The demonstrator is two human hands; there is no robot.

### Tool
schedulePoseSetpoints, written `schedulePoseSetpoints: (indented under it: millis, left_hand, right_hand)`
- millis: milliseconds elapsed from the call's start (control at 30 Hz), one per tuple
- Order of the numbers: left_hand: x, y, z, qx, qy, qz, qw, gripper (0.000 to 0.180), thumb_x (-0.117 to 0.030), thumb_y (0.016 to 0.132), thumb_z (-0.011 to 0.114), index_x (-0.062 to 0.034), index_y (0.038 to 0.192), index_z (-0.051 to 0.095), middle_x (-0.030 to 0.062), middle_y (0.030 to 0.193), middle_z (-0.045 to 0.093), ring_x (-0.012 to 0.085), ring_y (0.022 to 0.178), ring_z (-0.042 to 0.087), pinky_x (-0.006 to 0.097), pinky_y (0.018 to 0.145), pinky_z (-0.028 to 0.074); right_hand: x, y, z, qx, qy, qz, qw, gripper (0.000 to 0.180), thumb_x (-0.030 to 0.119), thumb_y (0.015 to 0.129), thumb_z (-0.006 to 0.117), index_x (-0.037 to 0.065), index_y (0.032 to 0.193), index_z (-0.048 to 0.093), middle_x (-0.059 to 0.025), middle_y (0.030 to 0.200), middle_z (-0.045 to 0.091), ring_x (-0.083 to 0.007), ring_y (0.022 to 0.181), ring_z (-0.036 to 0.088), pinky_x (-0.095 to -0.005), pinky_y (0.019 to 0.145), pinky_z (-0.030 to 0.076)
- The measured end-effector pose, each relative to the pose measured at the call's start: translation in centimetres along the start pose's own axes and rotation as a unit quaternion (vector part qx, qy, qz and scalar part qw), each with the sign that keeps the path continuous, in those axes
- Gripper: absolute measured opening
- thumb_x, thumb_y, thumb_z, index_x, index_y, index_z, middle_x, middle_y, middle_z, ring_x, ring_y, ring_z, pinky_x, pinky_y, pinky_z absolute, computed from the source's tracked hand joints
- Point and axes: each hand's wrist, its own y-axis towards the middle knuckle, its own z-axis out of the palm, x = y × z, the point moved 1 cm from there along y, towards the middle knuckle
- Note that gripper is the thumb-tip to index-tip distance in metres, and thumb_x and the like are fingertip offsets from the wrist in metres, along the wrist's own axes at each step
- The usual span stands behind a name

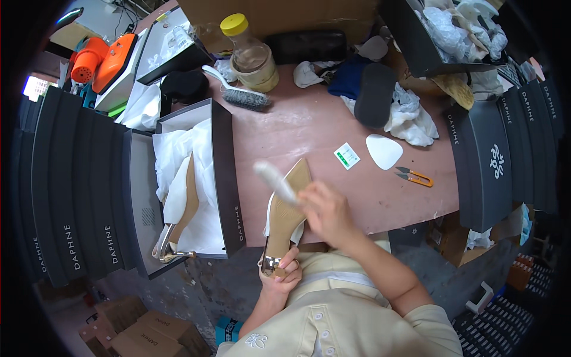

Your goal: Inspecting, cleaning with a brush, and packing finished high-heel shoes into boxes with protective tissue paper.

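A white slingback shoe with a tan sole (pixel 285 217) is held sole-up at the table's front edge, its toe pointing away. My left hand (pixel 284 278) is closed around its shiny metallic heel end. My right hand (pixel 327 214) is closed on a white elongated object (pixel 273 180), smeared by motion, so its kind does not show. That object slants over the forward part of the sole; whether it touches cannot be told. To the left, a matching shoe (pixel 178 202) lies on its side on white paper in an open dark shoebox (pixel 228 190).
Orange-handled thread snips (pixel 419 177), a white rounded pad (pixel 384 152) and a small green-and-white packet (pixel 347 156) lie on the right. Behind are a grey-bristled brush (pixel 245 99) and a yellow-capped bottle (pixel 244 50). Dark shoeboxes (pixel 485 160) stand on both sides.
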Motion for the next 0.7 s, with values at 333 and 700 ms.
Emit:
schedulePoseSetpoints:
  millis: [333, 700]
  left_hand:
    - [0.2, -0.6, 0.1, -0.038, 0.005, 0.009, 0.999, 0.034, -0.032, 0.091, 0.037, -0.0013, 0.097, 0.049, 0.0120, 0.070, 0.047, 0.0134, 0.037, 0.040, 0.021, 0.030, 0.028]
    - [2.2, 3.1, 7.2, -0.079, 0.669, 0.208, 0.709, 0.042, -0.006, 0.077, 0.051, -0.0023, 0.118, 0.045, 0.0060, 0.105, 0.050, 0.0127, 0.104, 0.043, 0.025, 0.092, 0.033]
  right_hand:
    - [3.5, -2.5, 1.6, 0.019, -0.049, -0.138, 0.989, 0.022, 0.003, 0.062, 0.062, 0.009, 0.084, 0.062, -0.0057, 0.077, 0.055, -0.0235, 0.071, 0.056, -0.0320, 0.058, 0.048]
    - [-2.6, 4.3, -19.5, -0.305, -0.341, 0.064, 0.887, 0.025, 0.009, 0.077, 0.066, -0.001, 0.100, 0.060, -0.0139, 0.101, 0.057, -0.0306, 0.098, 0.052, -0.0386, 0.085, 0.040]
